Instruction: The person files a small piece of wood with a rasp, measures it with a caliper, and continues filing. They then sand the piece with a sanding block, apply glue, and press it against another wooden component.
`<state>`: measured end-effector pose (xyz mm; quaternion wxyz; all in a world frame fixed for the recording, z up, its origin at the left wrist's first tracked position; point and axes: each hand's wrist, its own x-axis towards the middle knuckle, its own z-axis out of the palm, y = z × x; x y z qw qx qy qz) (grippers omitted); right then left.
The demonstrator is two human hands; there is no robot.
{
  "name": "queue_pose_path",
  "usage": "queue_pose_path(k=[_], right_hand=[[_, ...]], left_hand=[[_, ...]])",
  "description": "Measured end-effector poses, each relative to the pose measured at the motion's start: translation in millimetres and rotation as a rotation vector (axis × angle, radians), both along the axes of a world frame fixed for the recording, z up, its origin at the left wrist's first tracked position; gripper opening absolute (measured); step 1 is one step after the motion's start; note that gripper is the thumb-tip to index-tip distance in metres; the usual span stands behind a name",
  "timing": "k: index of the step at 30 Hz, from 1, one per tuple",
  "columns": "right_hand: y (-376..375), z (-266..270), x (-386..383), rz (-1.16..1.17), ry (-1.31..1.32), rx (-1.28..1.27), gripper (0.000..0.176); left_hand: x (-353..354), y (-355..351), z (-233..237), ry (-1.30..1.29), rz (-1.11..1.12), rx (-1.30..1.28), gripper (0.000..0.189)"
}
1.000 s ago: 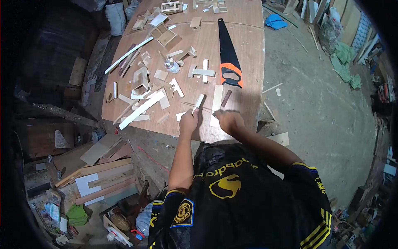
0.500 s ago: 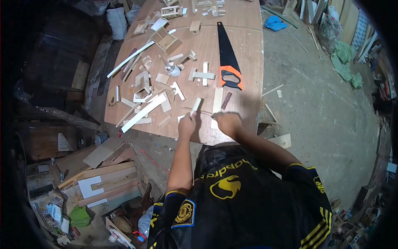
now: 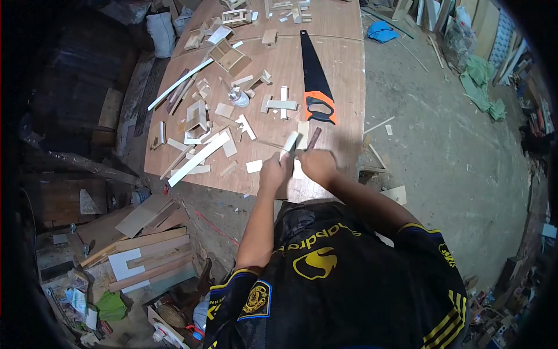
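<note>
My left hand (image 3: 273,174) is closed around a short pale wood block (image 3: 290,141), held tilted above the table near its front edge. My right hand (image 3: 317,167) is closed beside it, gripping a thin, dark, rod-like tool (image 3: 269,143) that reaches left past the block; its exact kind is too small to make out. Under the right hand lies a pale wood strip (image 3: 303,128), partly hidden. A dark reddish wood stick (image 3: 314,138) lies just beyond the knuckles. Farther up, a handsaw (image 3: 319,107) with an orange and black handle lies flat.
Left of the hands, the wooden table (image 3: 343,75) carries a long white strip (image 3: 200,159), crossed wood pieces (image 3: 283,106), a small jar (image 3: 239,98) and an open wooden box (image 3: 229,58). Stacked boards (image 3: 154,256) lie on the floor at left. Blue cloth (image 3: 382,31) lies at right.
My hands have come closer together. The left hand and its block moved right and tilted more, and the right hand moved slightly up and left with the thin tool.
</note>
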<state>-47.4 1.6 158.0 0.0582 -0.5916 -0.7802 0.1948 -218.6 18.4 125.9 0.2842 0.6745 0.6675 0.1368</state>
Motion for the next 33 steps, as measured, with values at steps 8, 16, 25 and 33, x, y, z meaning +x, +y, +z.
queue_pose_path(k=[8, 16, 25, 33], right_hand=[[8.1, -1.2, 0.1, -0.034, 0.032, -0.033, 0.021], [-5.6, 10.8, 6.5, 0.033, 0.065, -0.111, 0.024], [3.7, 1.3, -4.5, -0.02, 0.039, -0.108, 0.022], [2.8, -24.5, -16.0, -0.054, 0.049, 0.15, 0.016]], left_hand=[[-3.6, 4.5, 1.6, 0.037, -0.009, -0.006, 0.041], [-27.4, 6.2, -12.3, 0.09, 0.025, -0.08, 0.043], [-20.9, 17.2, -4.4, 0.078, -0.017, -0.111, 0.043], [-36.6, 24.4, -10.0, -0.014, -0.005, -0.104, 0.042]])
